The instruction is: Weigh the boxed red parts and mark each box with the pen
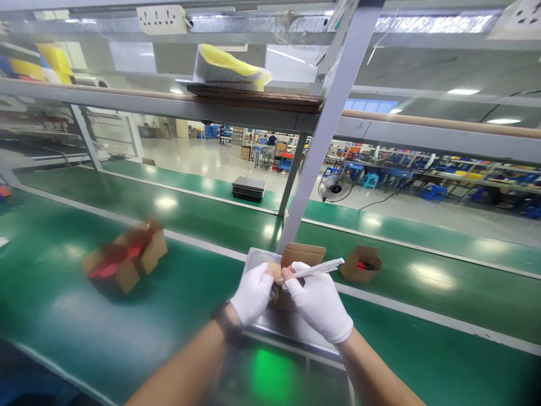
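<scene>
My right hand [321, 304], in a white glove with bare fingertips, is closed around a white pen [319, 269]. Its tip points left and down. My left hand [253, 294], also gloved and with a dark band at the wrist, pinches a small tan piece [276, 272] by the pen's tip. Whether that piece is a flap or separate is unclear. Between and behind my hands stands an open brown cardboard box [303, 254], its lid raised; its contents are mostly hidden. The box rests on a silver metal plate [291, 327].
Blurred open boxes with red contents [127, 254] sit on the green belt [186, 293] to the left. Another open box [361, 265] stands at right. A slanted post [313, 146] rises behind the plate. Below it glows a green light [273, 372]. A fan [335, 187] stands beyond.
</scene>
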